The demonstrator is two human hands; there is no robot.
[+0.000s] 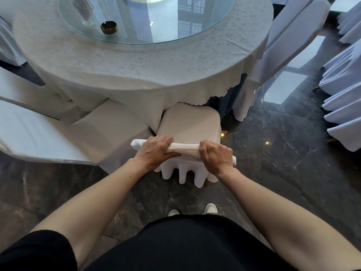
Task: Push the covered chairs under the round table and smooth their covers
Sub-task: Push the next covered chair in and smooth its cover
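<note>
A white-covered chair (190,124) stands straight in front of me, its seat partly tucked under the hanging edge of the round table's white cloth (136,75). My left hand (156,151) and my right hand (216,155) both grip the top of the chair's backrest, closed around the white cover. The cover's pleated back hangs below my hands toward the floor. A second covered chair (48,137) stands at the left, out from the table. A third covered chair (289,51) stands at the table's right side.
A glass turntable (214,30) lies on the table with a dark ashtray (109,27) on it. More white-draped chairs (343,94) line the right edge. The floor (283,163) is dark polished marble. My shoes (210,208) show below the chair.
</note>
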